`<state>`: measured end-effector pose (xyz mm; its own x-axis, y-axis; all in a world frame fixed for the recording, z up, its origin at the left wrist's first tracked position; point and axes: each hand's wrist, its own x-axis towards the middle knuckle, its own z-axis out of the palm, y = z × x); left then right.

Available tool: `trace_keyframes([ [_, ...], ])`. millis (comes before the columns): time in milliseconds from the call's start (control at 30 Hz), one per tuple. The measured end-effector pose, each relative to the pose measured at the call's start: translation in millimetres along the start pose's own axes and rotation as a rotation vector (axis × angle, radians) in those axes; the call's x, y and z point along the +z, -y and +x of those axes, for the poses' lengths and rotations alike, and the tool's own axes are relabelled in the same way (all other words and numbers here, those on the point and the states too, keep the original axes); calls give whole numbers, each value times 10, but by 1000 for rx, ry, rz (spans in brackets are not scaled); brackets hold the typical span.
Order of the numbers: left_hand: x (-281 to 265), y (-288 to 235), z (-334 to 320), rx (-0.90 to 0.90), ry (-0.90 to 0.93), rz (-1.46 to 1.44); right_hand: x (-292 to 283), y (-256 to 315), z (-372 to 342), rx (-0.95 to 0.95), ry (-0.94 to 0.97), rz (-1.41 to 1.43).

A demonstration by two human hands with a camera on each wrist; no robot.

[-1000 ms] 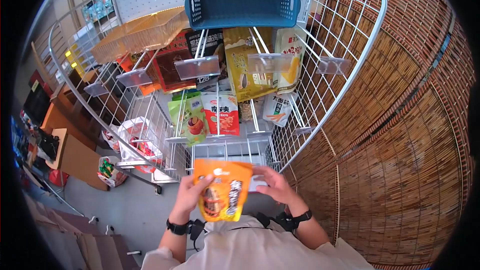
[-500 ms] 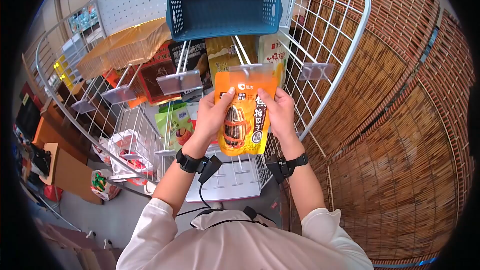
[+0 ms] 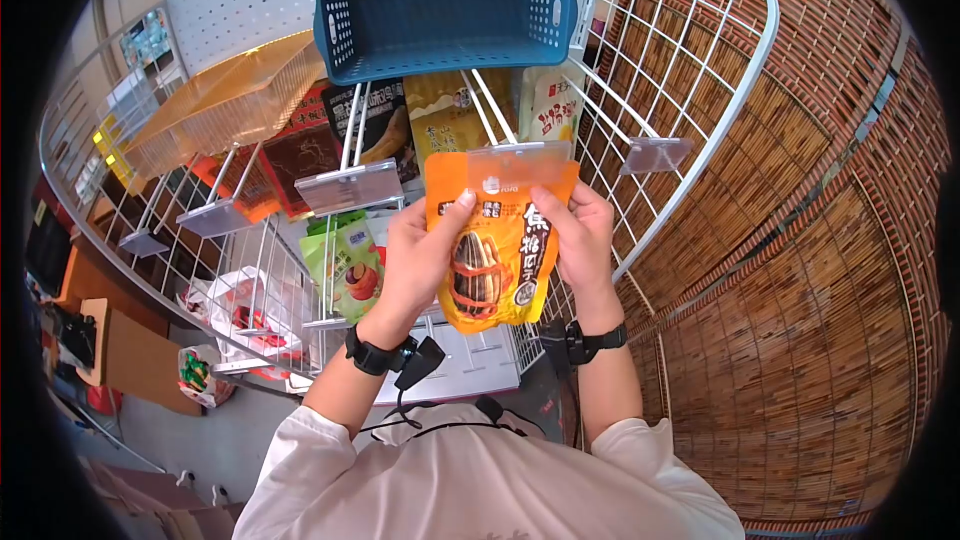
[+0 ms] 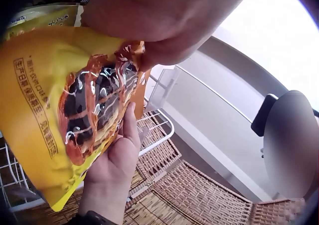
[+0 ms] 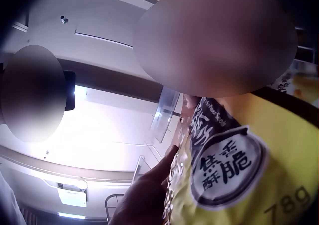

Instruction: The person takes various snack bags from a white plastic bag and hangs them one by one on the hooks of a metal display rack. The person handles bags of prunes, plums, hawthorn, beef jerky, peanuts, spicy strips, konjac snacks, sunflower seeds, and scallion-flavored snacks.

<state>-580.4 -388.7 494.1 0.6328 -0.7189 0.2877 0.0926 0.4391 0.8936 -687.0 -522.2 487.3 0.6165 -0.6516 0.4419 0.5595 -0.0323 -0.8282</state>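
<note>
An orange and yellow bag of sunflower seeds [image 3: 490,280] is held upright in front of the rack in the head view. My left hand [image 3: 415,260] grips its left side and my right hand [image 3: 583,245] the right side, each with the thumb on the front and the fingers hidden behind. The bag's top overlaps a clear label holder [image 3: 545,150] at the end of a hook. Up close in the left wrist view, the bag [image 4: 30,100] shows its seed picture, with the right hand [image 4: 117,160] beyond it. In the right wrist view, the bag [image 5: 289,135] fills the lower right.
A blue basket [image 3: 450,65] and a clear amber tray [image 3: 225,105] sit above the hooks. Snack packs hang below, including a black pack [image 3: 375,120] and a green pack [image 3: 345,265]. Wire side panels [image 3: 690,40] flank the rack; a woven screen [image 3: 800,290] stands right.
My right hand, off the bag a second ago, now grips its right side. Both hands have raised the bag from low near the body to the hook ends, with only a slight shift since half a second ago.
</note>
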Motion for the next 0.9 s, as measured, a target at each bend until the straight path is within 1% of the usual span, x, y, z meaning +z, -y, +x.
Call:
trace_keyframes([
  [133, -23, 81, 127, -11, -9, -18, -7, -28, 118, 9, -2, 14],
  [200, -42, 129, 204, -11, -53, -10, -61, -122, 223, 14, 20, 21],
  [233, -34, 147, 276, -17, -73, -46, -89, -215, 325, -18, 24, 33],
  [267, -91, 211, 401, 18, -62, 19, -118, -300, 432, -20, 46, -25],
  [300, -196, 325, 577, 36, -80, 152, -106, -338, 517, -42, 31, -102],
  [333, -134, 238, 650, 54, -73, 43, -99, -367, 572, -68, 16, -180],
  [367, -169, 260, 813, 41, -129, 92, -120, -403, 591, -111, -27, -311],
  [400, -266, 283, 979, 67, -67, 109, -145, -416, 576, -162, -80, -445],
  [433, -272, 210, 1059, 141, -102, 223, -157, -398, 504, -163, -119, -488],
  [467, -263, 164, 1111, 18, -174, 165, -246, -474, 422, -175, -114, -414],
  [533, -466, 494, 1515, 203, -273, 297, -102, -218, -40, -15, -104, -483],
  [600, -452, 629, 1648, 290, -355, 309, -278, -317, -392, -40, 15, -455],
  [633, -425, 613, 1639, 319, -380, 348, -335, -320, -572, -21, 39, -433],
  [667, -399, 621, 1602, 297, -437, 422, -399, -321, -736, -5, 64, -410],
  [733, -325, 505, 1409, 310, -527, 659, -555, -312, -1043, 33, 89, -432],
  [767, -281, 502, 1299, 304, -528, 663, -627, -313, -1179, 61, 83, -429],
  [833, -218, 497, 1023, 522, -618, 683, -759, -379, -1437, 93, 80, -416],
  [900, -277, 431, 592, 455, -476, 666, -848, -542, -1647, 242, 3, -368],
])
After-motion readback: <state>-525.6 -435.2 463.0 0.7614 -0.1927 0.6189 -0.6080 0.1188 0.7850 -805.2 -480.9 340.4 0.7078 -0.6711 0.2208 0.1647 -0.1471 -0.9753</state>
